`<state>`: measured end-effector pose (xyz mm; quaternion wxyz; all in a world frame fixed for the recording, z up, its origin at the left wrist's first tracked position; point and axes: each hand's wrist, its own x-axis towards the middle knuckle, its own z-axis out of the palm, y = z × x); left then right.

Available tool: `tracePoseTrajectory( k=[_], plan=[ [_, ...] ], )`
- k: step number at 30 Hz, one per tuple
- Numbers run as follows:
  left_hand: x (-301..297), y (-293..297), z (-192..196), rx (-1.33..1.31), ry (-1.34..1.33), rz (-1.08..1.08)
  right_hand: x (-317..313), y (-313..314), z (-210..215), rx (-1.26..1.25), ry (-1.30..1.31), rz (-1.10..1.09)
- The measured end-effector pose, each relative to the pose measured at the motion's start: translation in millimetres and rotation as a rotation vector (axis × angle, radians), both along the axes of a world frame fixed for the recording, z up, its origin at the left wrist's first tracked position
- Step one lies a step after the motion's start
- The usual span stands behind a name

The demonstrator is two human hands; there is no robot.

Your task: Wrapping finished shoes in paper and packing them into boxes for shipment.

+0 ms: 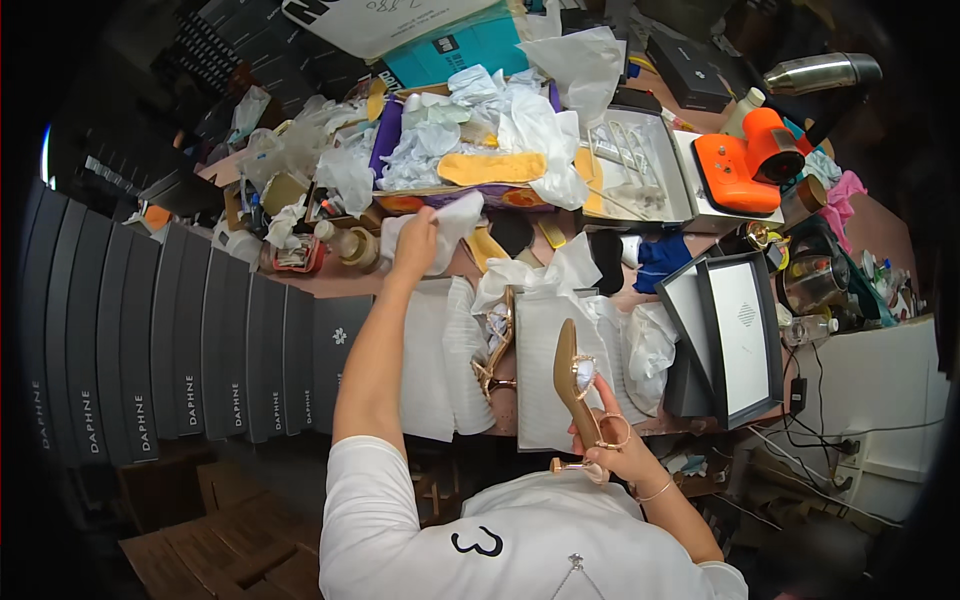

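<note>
My right hand [622, 448] holds a strappy heeled sandal [566, 372] upright near my chest. Its tan sole faces left, thin straps hang by my fingers, and white stuffing shows at the toe strap. My left hand [416, 245] reaches across the table, its fingers closed on a soft white sheet of tissue or cloth [455, 226]. A second sandal [503, 340] lies between two white foam sheets, the left one [428, 350] and the right one [540, 420]. Crumpled white tissue [650, 350] rests beside the right sheet.
Dark shoe boxes [165, 340] stand in a row at the left. An open grey box [740, 340] leans at the right. Behind lie a purple box [388, 135] heaped with crumpled paper, a white tray [678, 200] and an orange device [738, 172]. Bottles [812, 328] stand far right.
</note>
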<state>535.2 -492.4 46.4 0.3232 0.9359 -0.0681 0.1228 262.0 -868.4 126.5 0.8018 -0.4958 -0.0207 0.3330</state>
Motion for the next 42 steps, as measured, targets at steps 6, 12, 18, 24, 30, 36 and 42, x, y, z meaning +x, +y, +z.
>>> tracePoseTrajectory(
  k=[6,12,18,24,30,36,42],
  plan=[
    [-74,1,195,-0.95,0.299,0.071,16,2,8,0.146,-0.041,0.032],
    [-132,75,-4,-0.559,0.507,0.463,12,54,4,0.256,0.136,0.079],
    [-244,20,80,-0.113,0.054,0.187,-10,63,-18,0.307,0.288,-0.039],
    [-242,-6,31,-0.448,0.211,0.279,-31,81,-5,0.646,0.304,-0.159],
    [-221,-25,94,-0.259,0.029,0.177,-57,83,1,0.81,0.321,-0.32],
    [-237,-57,107,-0.354,-0.038,-0.041,-86,67,9,0.85,0.253,-0.208],
    [-252,-79,108,-0.483,0.151,0.074,-94,37,53,0.533,0.238,0.088]
  ],
)
